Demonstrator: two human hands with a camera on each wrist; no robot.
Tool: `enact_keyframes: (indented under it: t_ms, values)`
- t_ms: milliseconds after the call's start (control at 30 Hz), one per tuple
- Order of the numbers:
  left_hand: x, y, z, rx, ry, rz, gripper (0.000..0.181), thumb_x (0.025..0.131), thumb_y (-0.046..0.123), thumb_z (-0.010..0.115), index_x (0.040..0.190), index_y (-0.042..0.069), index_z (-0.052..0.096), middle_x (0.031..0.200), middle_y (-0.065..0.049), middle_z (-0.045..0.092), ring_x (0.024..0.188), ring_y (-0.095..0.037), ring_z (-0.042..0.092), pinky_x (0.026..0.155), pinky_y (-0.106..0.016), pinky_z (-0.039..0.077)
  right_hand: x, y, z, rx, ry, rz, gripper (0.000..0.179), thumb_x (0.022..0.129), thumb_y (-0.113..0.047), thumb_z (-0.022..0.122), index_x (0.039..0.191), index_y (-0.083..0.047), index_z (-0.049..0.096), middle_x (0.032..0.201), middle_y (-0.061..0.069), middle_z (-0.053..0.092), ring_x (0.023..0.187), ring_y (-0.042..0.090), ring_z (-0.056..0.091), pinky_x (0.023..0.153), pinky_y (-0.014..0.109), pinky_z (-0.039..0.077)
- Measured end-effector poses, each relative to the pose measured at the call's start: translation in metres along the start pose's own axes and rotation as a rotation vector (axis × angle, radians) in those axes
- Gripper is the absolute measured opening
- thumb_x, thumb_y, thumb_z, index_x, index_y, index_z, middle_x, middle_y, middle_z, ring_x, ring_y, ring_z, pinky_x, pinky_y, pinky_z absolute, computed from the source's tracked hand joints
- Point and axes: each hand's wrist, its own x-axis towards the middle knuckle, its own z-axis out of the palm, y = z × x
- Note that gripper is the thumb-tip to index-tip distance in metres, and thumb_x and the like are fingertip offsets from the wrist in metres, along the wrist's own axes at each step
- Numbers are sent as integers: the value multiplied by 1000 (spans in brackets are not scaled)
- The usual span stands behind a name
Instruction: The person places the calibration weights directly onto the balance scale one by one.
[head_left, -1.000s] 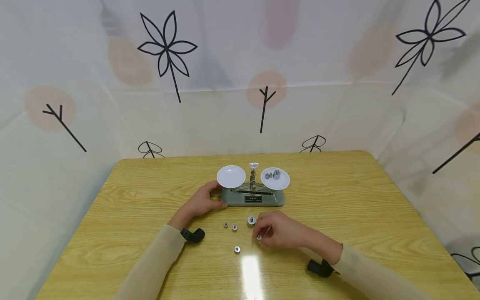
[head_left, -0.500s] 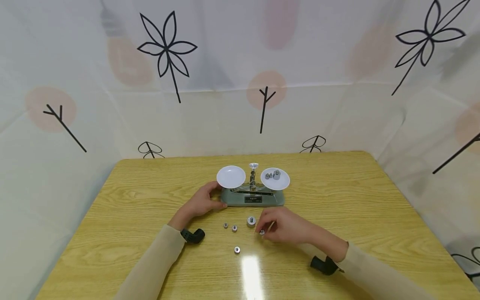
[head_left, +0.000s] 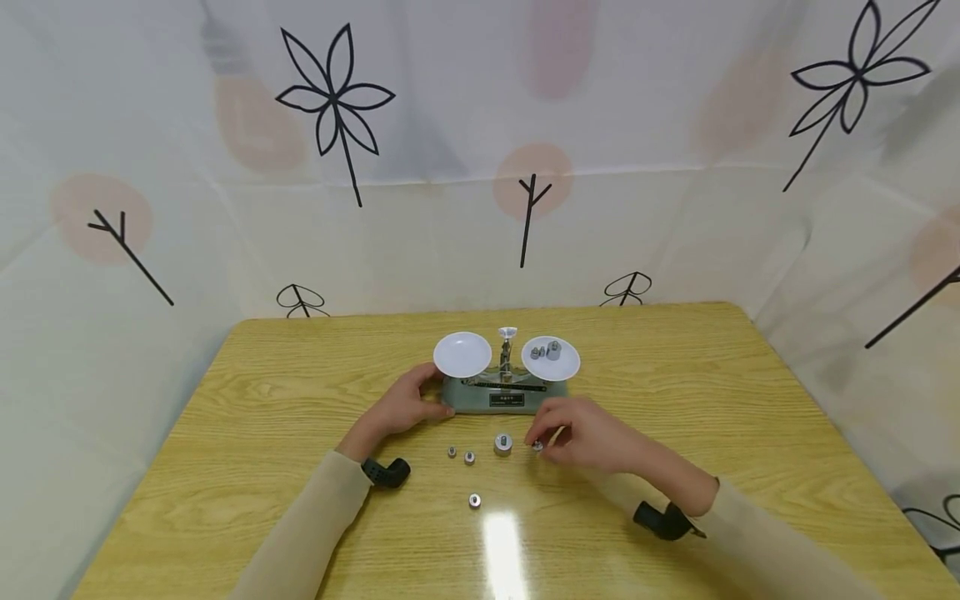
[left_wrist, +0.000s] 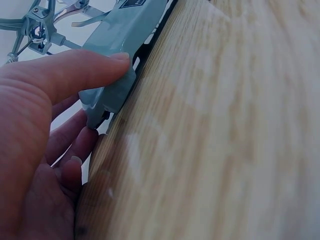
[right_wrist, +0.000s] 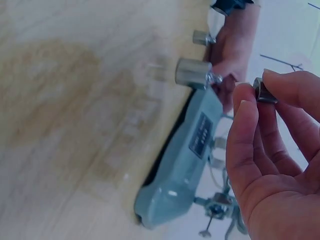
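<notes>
A pan balance (head_left: 506, 407) with a grey-green base stands toward the back of the table. My left hand (head_left: 405, 404) grips the base's left end; in the left wrist view the thumb (left_wrist: 100, 70) lies along its front and the fingers reach behind. My right hand (head_left: 588, 433), in front of the base's right part, pinches a small metal weight (right_wrist: 265, 92) between thumb and fingertips, raised off the table. On the right pan (head_left: 570, 367) sit three metal weights, the largest (head_left: 553, 351) at the right. The left pan (head_left: 462, 356) is bare.
In front of the balance stand a large weight (head_left: 503, 446) and two small ones, a smaller (head_left: 452, 452) and a slightly bigger (head_left: 469, 458). Another small weight (head_left: 475, 502) sits nearer the front. Patterned cloth (head_left: 450, 242) hangs behind the wooden table (head_left: 300, 367).
My right hand has moved away from me and to the right with the small weight, past the large weight toward the balance. My left hand has stayed on the base.
</notes>
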Motion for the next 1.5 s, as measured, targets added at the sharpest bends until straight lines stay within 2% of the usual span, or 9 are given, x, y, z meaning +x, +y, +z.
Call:
enact_keyframes:
  t_ms: [67, 133, 267, 300, 367, 567, 767, 1167, 1500]
  values:
    - [0, -1, 1, -1, 4, 7, 63, 80, 3, 82, 136, 4, 55, 133, -11, 55, 127, -28, 49, 107, -47, 37, -1, 0, -4, -6, 11, 4, 18, 86, 3, 73, 101, -8, 76, 99, -2, 63, 87, 11, 66, 74, 28, 57]
    - [-2, 9, 1, 0, 3, 13, 61, 80, 1, 81, 136, 1, 55, 133, -13, 56, 126, -30, 50, 106, -48, 38, -2, 1, -7, -4, 25, 9, 19, 86, 3, 74, 101, -9, 76, 99, -2, 63, 88, 11, 66, 74, 28, 57]
    - [-3, 11, 2, 7, 5, 7, 63, 80, -3, 80, 137, -2, 53, 134, -16, 54, 127, -32, 48, 107, -49, 37, -4, 2, -12, -2, 56, -1, 21, 86, 3, 74, 101, -13, 76, 99, -2, 64, 87, 12, 66, 74, 29, 58]
    - [-3, 10, 1, 6, 3, 12, 63, 80, -1, 80, 137, -1, 53, 134, -15, 54, 126, -31, 49, 107, -49, 38, -5, 2, -14, 0, 61, 0, 21, 86, 2, 74, 101, -13, 76, 99, -2, 64, 87, 12, 66, 74, 30, 58]
    - [0, 1, 2, 2, 5, 13, 65, 80, 0, 82, 138, 1, 53, 134, -13, 54, 127, -30, 48, 107, -48, 38, -6, 1, -17, -9, 71, -2, 23, 86, 2, 75, 101, -14, 75, 99, -2, 64, 86, 12, 65, 74, 29, 58]
    - [0, -1, 0, -8, -3, 17, 64, 80, 5, 83, 137, 5, 55, 133, -9, 55, 126, -26, 49, 106, -46, 38, -8, -3, -27, -40, 98, 19, 25, 86, 2, 75, 103, -16, 75, 98, -3, 64, 85, 12, 63, 74, 28, 57]
    - [-1, 0, -1, 20, -3, 21, 63, 80, 5, 82, 137, 4, 54, 133, -10, 55, 125, -27, 50, 106, -47, 39, -9, -1, -33, -63, 111, 54, 22, 88, -3, 75, 104, -18, 74, 100, -3, 64, 86, 13, 62, 75, 29, 57]
    - [0, -1, 1, -1, 3, 22, 65, 80, 4, 83, 138, 5, 54, 134, -10, 55, 127, -27, 49, 107, -47, 38, -10, 1, -49, -69, 165, 81, 22, 87, -1, 75, 107, -11, 74, 101, 4, 67, 84, 14, 63, 75, 29, 57]
    - [0, 0, 0, 37, 14, 15, 62, 79, 6, 84, 134, 6, 56, 130, -8, 58, 124, -25, 50, 107, -45, 38, -8, 0, -63, -93, 204, 96, 19, 87, 0, 75, 104, -8, 72, 96, -1, 65, 87, 14, 66, 71, 30, 57]
